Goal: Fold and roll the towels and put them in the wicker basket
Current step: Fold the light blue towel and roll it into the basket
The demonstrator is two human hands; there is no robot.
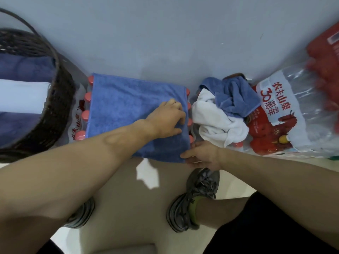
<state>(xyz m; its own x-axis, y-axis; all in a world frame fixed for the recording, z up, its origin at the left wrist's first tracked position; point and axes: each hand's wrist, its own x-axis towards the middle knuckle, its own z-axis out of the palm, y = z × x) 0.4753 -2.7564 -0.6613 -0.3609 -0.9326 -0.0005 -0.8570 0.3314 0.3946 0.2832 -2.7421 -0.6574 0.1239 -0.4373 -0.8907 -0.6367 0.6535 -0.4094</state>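
I've got the blue towel (128, 109) spread flat over a shrink-wrapped pack of pink-capped bottles (85, 114), against the wall, w/ its near edge hanging toward me. My left hand (167, 119) reaches across from the left, forearm stretched out, palm down on the towel's right portion; fingers (180, 114) lightly bent and pressing the cloth, not curled round it. My right hand (203, 155) comes in low from the right, at the towel's near right corner; thumb sits on top of that corner, fingers underneath, so it looks like a pinch on the corner, tho partly hidden. Wicker basket (55, 107) sits at far left, touching the bottle pack, w/ rolled blue and white towels (23, 97) inside. A crumpled blue-and-white towel heap (222, 110) lies just right of the flat towel. Further right, a second bottle pack (286, 114) w/ red print. My grey sneaker (194, 197) is on the floor below.
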